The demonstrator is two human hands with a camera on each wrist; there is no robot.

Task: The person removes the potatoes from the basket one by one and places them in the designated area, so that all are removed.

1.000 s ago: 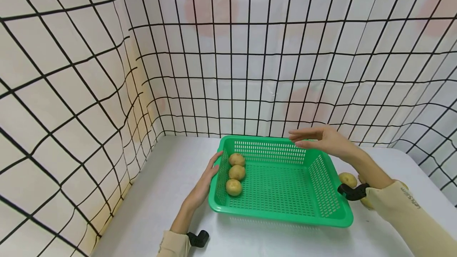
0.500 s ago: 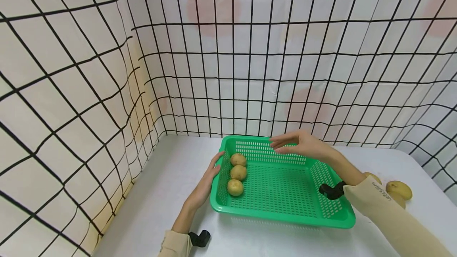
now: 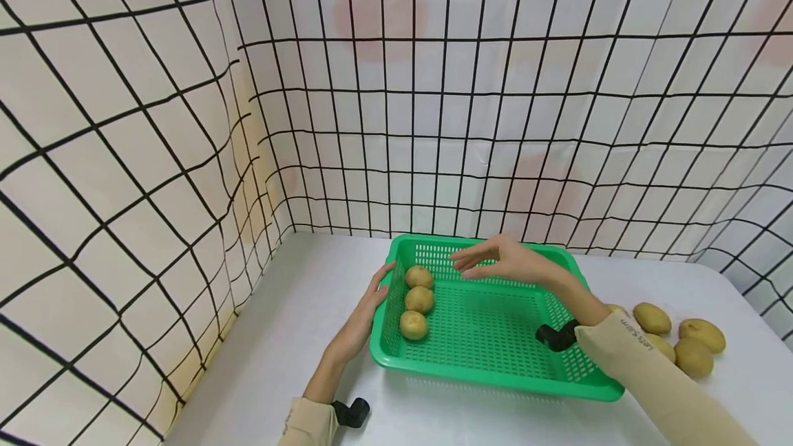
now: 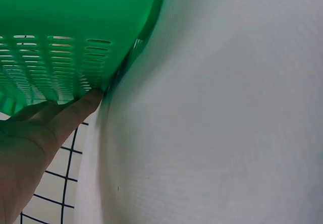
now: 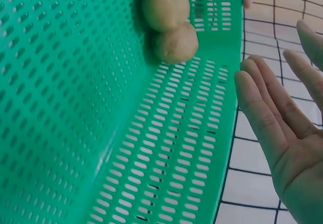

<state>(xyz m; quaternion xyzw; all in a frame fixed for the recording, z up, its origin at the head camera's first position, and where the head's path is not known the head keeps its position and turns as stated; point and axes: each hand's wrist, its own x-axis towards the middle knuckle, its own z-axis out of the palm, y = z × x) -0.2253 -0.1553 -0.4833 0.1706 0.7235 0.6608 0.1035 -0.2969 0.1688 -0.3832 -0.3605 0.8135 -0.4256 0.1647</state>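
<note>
The right hand (image 3: 504, 260) hangs above the back part of the green basket (image 3: 495, 379), its arm reaching in from the right side; the fingers are loosely straight, pointing to the left, and they hold nothing. The left hand (image 3: 358, 325) rests on the left rim of the basket, with extended fingers that touch the wall and do not grip it. Inside, along the left wall, three potatoes (image 3: 419, 300) lie in one row. Compared with one second ago, the right hand has moved to the left, from near the back right corner, while the left hand and the row have stayed. More potatoes (image 3: 694, 358) on the table (image 3: 297, 288), right of the basket, are now visible beside the right sleeve (image 3: 657, 380).
</note>
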